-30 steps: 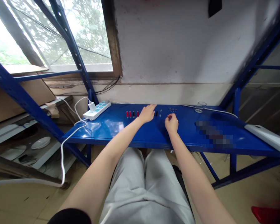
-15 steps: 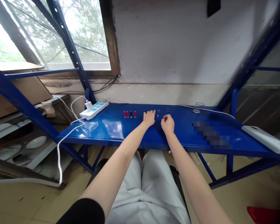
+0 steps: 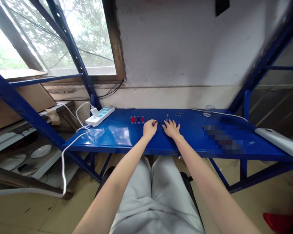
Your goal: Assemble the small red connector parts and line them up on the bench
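Right of the tube row point(image 3: 138, 120) on the table point(image 3: 190, 138), my left grip point(image 3: 149, 129) pinched a small dark piece point(image 3: 154, 123), my right grip point(image 3: 171, 128) spread open farther right, an apparent handling step whose next move seemingly needed steadiness.

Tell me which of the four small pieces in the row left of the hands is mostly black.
The black piece is third from the left; the other three pieces are mostly red.

Over at the bench's point(image 3: 112, 136) left end lies a power strip point(image 3: 101, 116); to its right runs a row of cylinders point(image 3: 135, 120), then the person's left hand point(image 3: 150, 128), then the right hand point(image 3: 172, 129). Behind that sit pieces point(image 3: 180, 114), with a cup point(image 3: 208, 111) farther right.
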`<action>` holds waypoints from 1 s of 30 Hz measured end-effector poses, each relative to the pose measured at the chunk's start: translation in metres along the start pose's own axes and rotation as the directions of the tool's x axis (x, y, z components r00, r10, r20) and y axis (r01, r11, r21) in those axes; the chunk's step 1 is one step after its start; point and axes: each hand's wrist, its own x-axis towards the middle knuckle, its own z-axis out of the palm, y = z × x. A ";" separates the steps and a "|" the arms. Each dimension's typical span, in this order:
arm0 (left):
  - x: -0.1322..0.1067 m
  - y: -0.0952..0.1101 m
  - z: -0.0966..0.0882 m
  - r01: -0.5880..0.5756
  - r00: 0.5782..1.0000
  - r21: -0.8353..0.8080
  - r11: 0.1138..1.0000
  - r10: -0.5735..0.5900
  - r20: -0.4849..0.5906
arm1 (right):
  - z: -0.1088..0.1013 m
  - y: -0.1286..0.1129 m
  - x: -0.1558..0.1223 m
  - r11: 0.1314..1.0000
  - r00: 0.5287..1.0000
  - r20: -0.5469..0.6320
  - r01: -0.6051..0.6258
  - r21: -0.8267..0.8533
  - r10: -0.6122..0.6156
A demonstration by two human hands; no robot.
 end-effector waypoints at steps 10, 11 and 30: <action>-0.006 -0.023 -0.007 0.197 0.960 -0.380 0.904 -0.256 -0.111 | 0.003 0.004 0.020 1.000 0.998 0.065 -0.006 0.001 0.006; -0.006 -0.023 -0.007 0.200 0.960 -0.387 0.900 -0.258 -0.105 | 0.003 0.003 0.019 1.000 0.999 0.041 0.007 0.012 -0.008; -0.007 -0.018 -0.008 0.246 0.960 -0.431 0.868 -0.279 -0.015 | -0.003 -0.002 -0.001 0.258 0.965 -0.245 0.262 0.930 -0.094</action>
